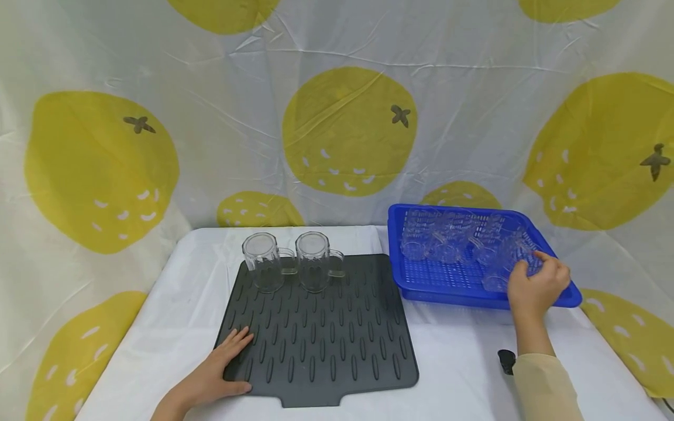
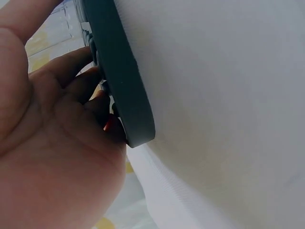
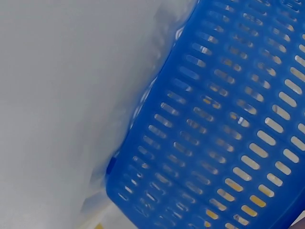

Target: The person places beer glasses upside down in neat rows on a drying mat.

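The left hand [image 1: 213,372], spread, likely steadied the mat [image 1: 316,327]; right of it, the right hand [image 1: 538,286] pinched a glass mug [image 1: 532,266].

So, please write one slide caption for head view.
Left hand on dark mat bearing two glass mugs; right hand gripping glassware at blue basket.

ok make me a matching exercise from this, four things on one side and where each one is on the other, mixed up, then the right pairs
Things
1. dark mat
2. left hand
3. right hand
4. two glass mugs

Places
A. at the clear glassware in the blue basket
B. lying on the white cloth, left of the basket
C. side by side near the mat's far edge
D. resting on the mat's left side, toward the near corner

Pairs: 1-B, 2-D, 3-A, 4-C
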Action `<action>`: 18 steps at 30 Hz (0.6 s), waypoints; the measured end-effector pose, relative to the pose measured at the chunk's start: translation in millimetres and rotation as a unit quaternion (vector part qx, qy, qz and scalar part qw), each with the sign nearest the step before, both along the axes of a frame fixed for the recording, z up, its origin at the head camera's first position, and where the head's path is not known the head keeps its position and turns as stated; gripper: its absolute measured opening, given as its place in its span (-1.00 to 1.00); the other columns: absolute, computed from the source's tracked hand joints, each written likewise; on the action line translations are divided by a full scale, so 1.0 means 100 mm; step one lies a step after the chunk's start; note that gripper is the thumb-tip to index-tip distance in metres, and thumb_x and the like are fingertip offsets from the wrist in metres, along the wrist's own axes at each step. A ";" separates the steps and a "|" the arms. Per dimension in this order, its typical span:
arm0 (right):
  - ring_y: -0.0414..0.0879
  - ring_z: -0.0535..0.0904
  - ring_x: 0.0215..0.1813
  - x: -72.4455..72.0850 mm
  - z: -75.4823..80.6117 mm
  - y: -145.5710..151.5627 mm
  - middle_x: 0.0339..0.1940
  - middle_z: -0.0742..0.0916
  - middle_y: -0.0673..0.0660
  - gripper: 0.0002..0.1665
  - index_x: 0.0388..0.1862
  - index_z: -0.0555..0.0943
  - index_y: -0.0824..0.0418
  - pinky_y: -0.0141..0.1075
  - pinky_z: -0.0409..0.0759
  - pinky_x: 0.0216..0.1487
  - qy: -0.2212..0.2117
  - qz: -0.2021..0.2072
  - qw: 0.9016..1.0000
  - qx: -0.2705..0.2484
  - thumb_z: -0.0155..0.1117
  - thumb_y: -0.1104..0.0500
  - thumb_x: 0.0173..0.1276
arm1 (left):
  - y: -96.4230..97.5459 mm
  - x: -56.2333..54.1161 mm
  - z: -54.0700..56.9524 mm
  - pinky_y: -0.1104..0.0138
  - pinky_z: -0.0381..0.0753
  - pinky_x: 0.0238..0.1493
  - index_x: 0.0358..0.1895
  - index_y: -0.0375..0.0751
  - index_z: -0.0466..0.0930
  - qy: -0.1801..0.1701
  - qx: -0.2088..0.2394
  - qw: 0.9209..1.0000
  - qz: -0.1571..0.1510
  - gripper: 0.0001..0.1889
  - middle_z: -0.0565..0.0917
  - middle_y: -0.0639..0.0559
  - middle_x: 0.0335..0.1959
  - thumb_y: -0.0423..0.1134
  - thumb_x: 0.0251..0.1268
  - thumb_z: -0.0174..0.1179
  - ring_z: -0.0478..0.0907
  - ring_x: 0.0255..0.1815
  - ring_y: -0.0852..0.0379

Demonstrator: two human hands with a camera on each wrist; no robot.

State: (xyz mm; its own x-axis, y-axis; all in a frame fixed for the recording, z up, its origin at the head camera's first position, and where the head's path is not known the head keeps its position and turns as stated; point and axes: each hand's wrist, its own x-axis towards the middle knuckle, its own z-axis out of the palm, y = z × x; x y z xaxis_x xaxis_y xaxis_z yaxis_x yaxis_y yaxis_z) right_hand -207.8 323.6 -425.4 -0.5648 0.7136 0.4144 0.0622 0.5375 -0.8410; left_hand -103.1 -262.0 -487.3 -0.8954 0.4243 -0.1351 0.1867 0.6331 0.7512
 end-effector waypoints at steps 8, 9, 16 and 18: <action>0.28 0.21 0.40 0.02 0.00 0.10 0.31 0.37 0.43 -0.43 0.34 0.35 0.41 0.02 0.10 0.43 -0.028 0.007 0.999 -0.016 -0.03 0.19 0.40 | 0.00 0.00 0.01 -0.41 -0.10 0.26 0.48 -0.33 0.16 0.003 0.000 1.000 0.002 0.00 0.02 -0.32 0.53 -0.01 0.01 0.48 -0.27 0.48 -0.49; 0.29 0.22 0.40 0.02 0.01 0.12 0.32 0.37 0.44 -0.40 0.37 0.32 0.42 0.03 0.10 0.43 -0.036 0.011 0.999 -0.018 -0.05 0.18 0.40 | 0.00 0.00 0.01 -0.41 -0.09 0.26 0.48 -0.32 0.16 0.005 0.000 1.000 0.001 0.00 0.02 -0.32 0.53 -0.02 0.01 0.48 -0.27 0.48 -0.49; 0.40 0.22 0.39 0.05 0.05 0.24 0.36 0.37 0.50 -0.35 0.45 0.15 0.49 0.12 0.09 0.41 -0.130 0.027 0.991 -0.029 -0.34 0.17 0.48 | 0.00 0.01 0.01 -0.43 -0.09 0.24 0.48 -0.33 0.16 0.005 0.001 1.000 -0.002 0.00 0.02 -0.33 0.53 -0.03 0.01 0.48 -0.27 0.47 -0.50; 0.42 0.21 0.40 0.07 0.07 0.26 0.37 0.36 0.51 -0.34 0.46 0.13 0.50 0.15 0.09 0.40 -0.165 0.035 0.985 -0.029 -0.42 0.17 0.48 | -0.01 0.01 0.00 -0.42 -0.09 0.25 0.49 -0.33 0.15 0.000 0.002 1.000 0.001 0.00 0.02 -0.32 0.53 -0.01 0.01 0.48 -0.28 0.48 -0.49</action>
State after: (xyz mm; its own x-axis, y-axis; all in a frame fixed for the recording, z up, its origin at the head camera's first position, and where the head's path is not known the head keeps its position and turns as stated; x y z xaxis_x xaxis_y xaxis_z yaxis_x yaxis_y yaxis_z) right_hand -200.4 350.0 -418.2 -0.7106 0.6852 0.1601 0.3012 0.5019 -0.8108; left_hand -102.1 -262.6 -487.0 -0.8961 0.4235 -0.1331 0.1864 0.6310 0.7531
